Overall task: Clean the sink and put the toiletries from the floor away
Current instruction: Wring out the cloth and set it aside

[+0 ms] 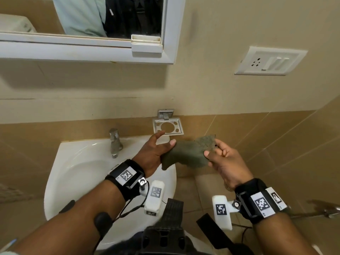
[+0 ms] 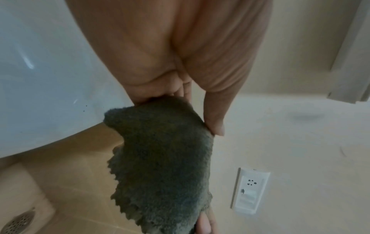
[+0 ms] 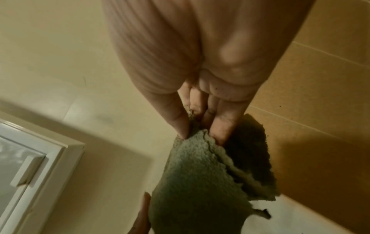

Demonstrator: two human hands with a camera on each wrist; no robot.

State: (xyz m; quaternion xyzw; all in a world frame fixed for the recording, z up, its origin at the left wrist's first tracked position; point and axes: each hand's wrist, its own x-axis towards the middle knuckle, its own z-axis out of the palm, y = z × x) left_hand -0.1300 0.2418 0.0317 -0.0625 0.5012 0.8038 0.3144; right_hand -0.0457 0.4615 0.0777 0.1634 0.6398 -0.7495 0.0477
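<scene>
A grey-green cloth (image 1: 185, 153) hangs stretched between both my hands, just right of the white sink (image 1: 73, 168) and above the floor. My left hand (image 1: 158, 150) pinches its left end between thumb and fingers; in the left wrist view the thumb presses the cloth (image 2: 160, 158) against them. My right hand (image 1: 219, 155) pinches the right end, and the right wrist view shows thumb and fingertips (image 3: 220, 131) clamped on the folded cloth (image 3: 200, 182). No toiletries are in view.
A steel tap (image 1: 115, 142) stands at the sink's back rim. A metal holder (image 1: 168, 126) is fixed to the wall behind my hands. A mirror cabinet (image 1: 88, 34) hangs above, a socket plate (image 1: 270, 60) at the right. A floor drain (image 2: 19, 221) lies below the basin.
</scene>
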